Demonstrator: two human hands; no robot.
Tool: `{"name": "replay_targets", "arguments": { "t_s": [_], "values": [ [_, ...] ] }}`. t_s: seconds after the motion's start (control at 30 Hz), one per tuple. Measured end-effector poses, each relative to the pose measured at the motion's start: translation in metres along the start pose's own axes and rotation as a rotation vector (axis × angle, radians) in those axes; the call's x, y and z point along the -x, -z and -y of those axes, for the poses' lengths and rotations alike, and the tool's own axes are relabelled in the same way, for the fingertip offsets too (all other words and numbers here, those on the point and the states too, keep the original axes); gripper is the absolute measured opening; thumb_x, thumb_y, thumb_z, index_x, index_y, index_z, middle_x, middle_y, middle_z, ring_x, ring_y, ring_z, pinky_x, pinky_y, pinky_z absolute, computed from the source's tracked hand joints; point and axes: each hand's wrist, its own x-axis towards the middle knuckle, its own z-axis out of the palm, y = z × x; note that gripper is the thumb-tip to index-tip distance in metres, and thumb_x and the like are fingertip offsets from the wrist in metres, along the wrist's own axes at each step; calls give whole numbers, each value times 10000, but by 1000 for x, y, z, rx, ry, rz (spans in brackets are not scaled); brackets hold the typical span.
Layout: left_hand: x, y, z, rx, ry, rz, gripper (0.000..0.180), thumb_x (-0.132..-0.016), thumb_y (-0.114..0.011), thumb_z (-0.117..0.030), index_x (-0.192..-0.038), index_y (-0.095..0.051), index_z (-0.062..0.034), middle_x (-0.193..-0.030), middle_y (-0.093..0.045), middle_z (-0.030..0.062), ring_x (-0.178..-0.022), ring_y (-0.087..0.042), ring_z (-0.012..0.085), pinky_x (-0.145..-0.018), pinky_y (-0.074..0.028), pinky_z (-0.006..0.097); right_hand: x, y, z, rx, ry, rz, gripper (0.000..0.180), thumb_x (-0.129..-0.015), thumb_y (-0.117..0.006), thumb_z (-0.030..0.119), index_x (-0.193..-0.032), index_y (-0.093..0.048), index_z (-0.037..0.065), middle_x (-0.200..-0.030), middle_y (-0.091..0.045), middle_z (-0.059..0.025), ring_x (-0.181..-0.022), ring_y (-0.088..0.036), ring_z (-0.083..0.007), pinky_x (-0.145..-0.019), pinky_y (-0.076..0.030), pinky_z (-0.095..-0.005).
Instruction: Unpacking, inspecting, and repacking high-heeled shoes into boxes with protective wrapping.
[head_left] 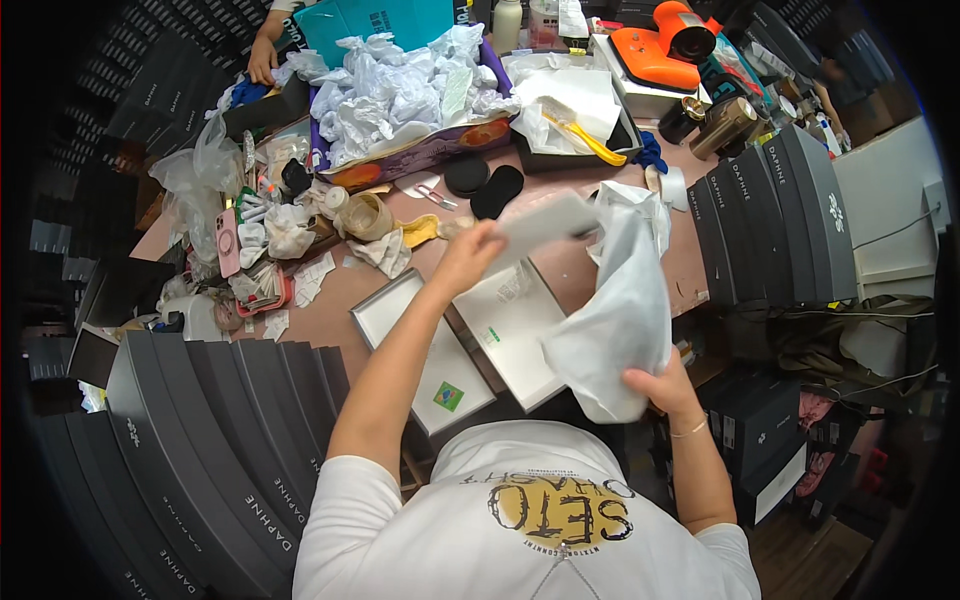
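My left hand (468,260) is closed on the near end of a flat white piece (545,225), slightly blurred, perhaps card or folded paper. My right hand (667,385) grips the lower edge of a thin, whitish translucent sheet or bag (622,335), which hangs creased up toward the far right. Under and between my arms lie two shallow white-lined box halves. The left half (395,306) has a small green and yellow card (448,397) in it. In the right half (520,350) is a crumpled clear wrapper (513,285).
Stacked dark grey shoe boxes stand at the left (215,430) and right (775,215). A purple carton (400,162) of crumpled paper, an orange device (655,62) and a black tray with a yellow-handled tool (590,140) are at the back. Another person's hand (263,62) shows far left.
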Motion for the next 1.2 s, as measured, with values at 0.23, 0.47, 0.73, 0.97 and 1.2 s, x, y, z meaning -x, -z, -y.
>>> {"name": "replay_targets", "arguments": {
  "t_s": [0.23, 0.47, 0.73, 0.97, 1.2],
  "values": [
    [31, -2, -39, -202, -346, -409, 316, -816, -541, 30, -1111, -613, -59, -1033, -624, 119, -976, -590, 318, -875, -459, 356, -89, -71, -156, 936, 144, 293, 610, -738, -682, 209, -1303, -498, 72, -1061, -597, -201, -971, -596, -346, -877, -472, -427],
    [100, -71, 24, -713, -269, 534, 205, -785, -577, -91, -971, -663, -97, -1072, -616, 94, -1026, -569, 263, -992, -351, 535, -40, -104, -34, 1073, 17, 552, 704, -798, -681, 281, -1374, -370, 20, -1322, -444, -210, -1248, -402, -419, -967, -386, -529],
    [66, -62, 27, -985, 131, 776, 278, -837, -543, -222, -1012, -663, -42, -1127, -621, 147, -1093, -557, 299, -1011, -299, 590, -58, -77, -136, 993, 48, 249, 780, -800, -696, 316, -1404, -311, 8, -1418, -330, -284, -1310, -330, -441, -1070, -288, -506],
    [44, -54, -10, -288, -41, 287, 503, -857, -529, -250, -1307, -497, -26, -1269, -554, 181, -1181, -522, 309, -1030, -327, 512, -131, 36, 58, 1345, 540, -672, 580, -763, -726, 244, -1287, -517, 112, -1267, -494, -211, -1186, -471, -388, -965, -391, -491],
    [0, -76, -38, 1065, 817, 89, 657, -932, -472, -546, -1385, -414, -73, -1309, -521, 151, -1257, -468, 297, -1048, -348, 459, -97, 60, 108, 997, 721, -369, 247, -780, -538, -42, -1004, -620, 23, -852, -595, -184, -786, -605, -357, -713, -488, -413]
  ]
}}
